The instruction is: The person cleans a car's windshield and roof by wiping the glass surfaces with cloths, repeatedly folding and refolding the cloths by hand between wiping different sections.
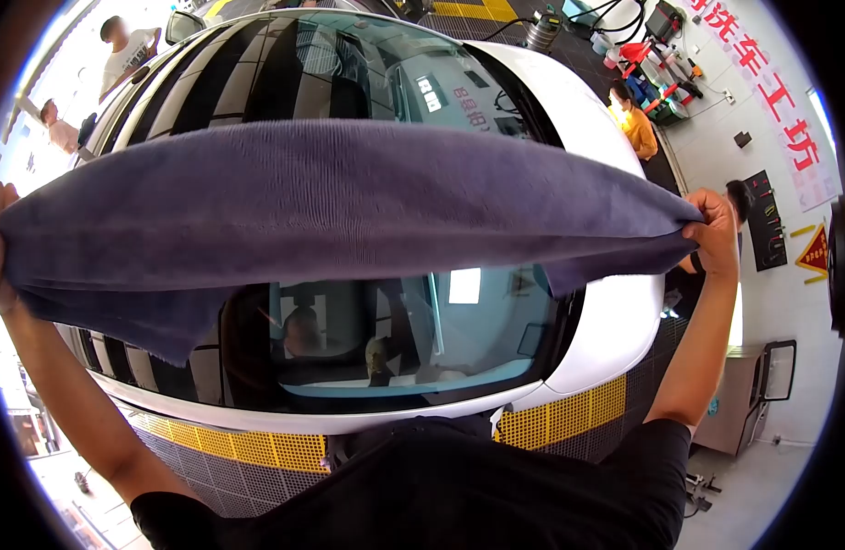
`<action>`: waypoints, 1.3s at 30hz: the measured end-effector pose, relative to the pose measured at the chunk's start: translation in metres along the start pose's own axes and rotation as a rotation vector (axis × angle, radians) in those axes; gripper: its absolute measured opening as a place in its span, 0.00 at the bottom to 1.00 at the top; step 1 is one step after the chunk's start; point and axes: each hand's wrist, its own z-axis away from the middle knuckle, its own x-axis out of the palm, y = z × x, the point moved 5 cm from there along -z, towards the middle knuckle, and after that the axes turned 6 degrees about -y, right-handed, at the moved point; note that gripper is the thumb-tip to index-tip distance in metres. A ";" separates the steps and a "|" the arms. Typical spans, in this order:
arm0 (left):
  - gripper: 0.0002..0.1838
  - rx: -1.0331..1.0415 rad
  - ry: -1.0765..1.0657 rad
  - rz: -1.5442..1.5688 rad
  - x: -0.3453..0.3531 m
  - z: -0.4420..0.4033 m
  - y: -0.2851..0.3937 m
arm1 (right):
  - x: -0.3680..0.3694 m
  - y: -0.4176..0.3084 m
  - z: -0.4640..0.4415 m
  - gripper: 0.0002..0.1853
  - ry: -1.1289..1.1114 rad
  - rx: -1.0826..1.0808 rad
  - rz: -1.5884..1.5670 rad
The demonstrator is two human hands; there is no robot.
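A wide purple-grey cloth is stretched between my two raised hands, over the car's windshield and roof. My left hand, at the far left edge of the view, grips one end. At the right, my right hand pinches the other end between thumb and fingers. The cloth's lower corners hang down near each hand. Beneath the cloth is the white car, its windshield showing below the cloth's lower edge. The cloth hides the middle of the glass.
A person in yellow is beyond the hood, and another person's dark hair shows behind my right hand. Two people are at the upper left. A metal cabinet stands at right; yellow-and-grey floor grating borders the car.
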 end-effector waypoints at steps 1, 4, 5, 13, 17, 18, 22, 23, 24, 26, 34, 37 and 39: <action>0.32 -0.003 0.008 0.044 -0.002 0.002 -0.002 | 0.001 -0.002 0.001 0.17 0.026 0.052 0.122; 0.36 -0.004 0.009 0.169 -0.006 0.011 -0.008 | -0.003 -0.016 0.009 0.16 0.140 0.189 0.499; 0.38 0.007 -0.017 0.210 -0.006 0.016 -0.009 | -0.004 -0.017 0.013 0.16 0.127 0.123 0.443; 0.30 0.113 -0.512 0.454 -0.010 0.079 0.007 | -0.027 -0.024 0.054 0.19 -0.100 -0.367 -0.572; 0.28 0.090 -0.277 0.339 0.023 0.075 0.008 | -0.011 -0.033 0.044 0.15 0.105 -0.324 -0.738; 0.27 0.060 -0.169 0.270 0.042 0.072 0.006 | -0.013 -0.026 0.039 0.14 0.225 -0.166 -0.663; 0.27 -0.324 -0.015 0.308 0.152 0.058 -0.007 | -0.007 0.031 -0.006 0.13 0.398 0.181 -0.188; 0.23 -0.447 -0.154 0.596 0.198 0.059 0.011 | 0.014 0.027 -0.011 0.12 0.469 0.262 -0.190; 0.19 -0.475 -0.219 0.641 0.224 0.065 0.015 | 0.032 0.025 -0.018 0.12 0.433 0.212 -0.194; 0.12 -0.552 -0.187 0.581 0.273 0.085 0.014 | 0.084 -0.005 -0.026 0.11 0.319 0.127 -0.146; 0.10 -0.586 -0.509 0.812 0.452 0.148 0.058 | 0.254 -0.097 -0.040 0.08 -0.222 -0.242 -0.056; 0.08 -0.546 -0.471 0.911 0.472 0.152 0.060 | 0.278 -0.110 -0.037 0.12 -0.099 -0.429 0.112; 0.07 -0.505 -0.513 0.872 0.473 0.151 0.053 | 0.283 -0.115 -0.033 0.15 -0.055 -0.477 0.183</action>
